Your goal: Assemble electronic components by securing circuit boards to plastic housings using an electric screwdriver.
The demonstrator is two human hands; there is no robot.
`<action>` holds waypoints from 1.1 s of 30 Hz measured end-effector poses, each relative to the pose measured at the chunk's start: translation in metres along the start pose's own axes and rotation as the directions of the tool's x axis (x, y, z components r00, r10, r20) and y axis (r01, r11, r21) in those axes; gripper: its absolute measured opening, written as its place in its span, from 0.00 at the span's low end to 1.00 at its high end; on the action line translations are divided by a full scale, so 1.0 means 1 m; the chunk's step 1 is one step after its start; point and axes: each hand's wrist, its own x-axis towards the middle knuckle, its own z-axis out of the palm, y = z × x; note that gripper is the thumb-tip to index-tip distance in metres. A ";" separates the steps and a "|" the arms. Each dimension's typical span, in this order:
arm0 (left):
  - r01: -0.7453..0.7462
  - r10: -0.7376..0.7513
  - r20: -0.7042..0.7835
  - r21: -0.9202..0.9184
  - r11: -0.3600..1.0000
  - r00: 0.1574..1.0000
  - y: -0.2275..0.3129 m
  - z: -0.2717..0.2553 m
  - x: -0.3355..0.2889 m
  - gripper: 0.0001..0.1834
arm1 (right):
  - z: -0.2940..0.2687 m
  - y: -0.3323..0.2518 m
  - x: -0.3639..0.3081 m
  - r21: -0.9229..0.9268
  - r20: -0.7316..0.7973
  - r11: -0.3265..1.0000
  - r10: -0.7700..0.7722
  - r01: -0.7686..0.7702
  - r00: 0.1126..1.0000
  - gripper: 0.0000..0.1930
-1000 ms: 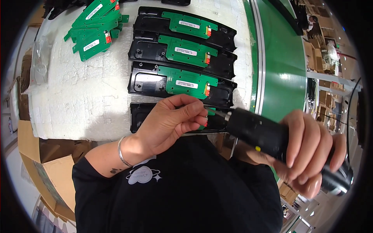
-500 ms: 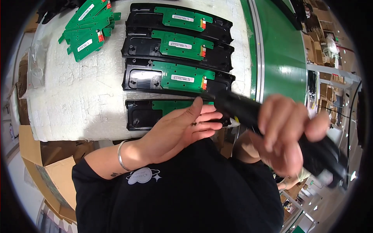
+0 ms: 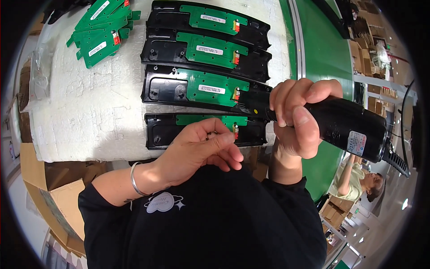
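My right hand (image 3: 298,119) is wrapped round a black electric screwdriver (image 3: 342,125), its narrow end pointing left over the two nearest housings. My left hand (image 3: 197,148) is curled, thumb against the index finger, with small dark bits that look like screws among the fingers. Beneath it lies the nearest black plastic housing (image 3: 163,134), partly hidden by the hand, with a green circuit board (image 3: 188,119) in it. Behind that one, several similar housings (image 3: 165,87) stand in a row, each bearing a green board (image 3: 210,80) with a white label and a red-and-white connector.
Loose green circuit boards (image 3: 98,42) are piled at the far left of the white foam surface (image 3: 94,98). An open cardboard box (image 3: 58,179) stands at the lower left. To the right runs a green surface (image 3: 327,67) with a metal rail. Another person (image 3: 358,181) is at the right.
My right hand has swung the screwdriver left and gripped it, its narrow end now over the housings. My left hand went from spread fingers to a curled pinch.
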 end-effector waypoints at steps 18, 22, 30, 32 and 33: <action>-0.213 0.202 -0.067 -0.295 0.931 0.977 -0.006 -0.005 0.016 0.09 | -0.003 -0.067 0.008 0.287 0.219 0.927 -0.311 0.244 0.925 0.17; -0.193 0.189 -0.043 -0.304 0.933 0.981 -0.006 0.000 0.020 0.09 | 0.007 -0.059 0.005 0.254 0.167 0.902 -0.395 0.348 0.903 0.15; -0.139 0.134 -0.037 -0.309 0.941 0.990 -0.011 -0.001 0.026 0.10 | 0.012 -0.061 -0.006 0.146 0.099 0.942 -0.317 0.302 0.943 0.16; -0.127 0.210 0.169 -0.403 0.906 0.963 -0.011 -0.004 0.028 0.16 | 0.004 -0.063 -0.004 0.137 0.156 0.949 -0.303 0.283 0.940 0.16; -0.126 0.209 0.170 -0.402 0.907 0.963 -0.012 0.001 0.028 0.16 | 0.000 -0.062 -0.001 0.129 0.214 0.956 -0.287 0.264 0.934 0.17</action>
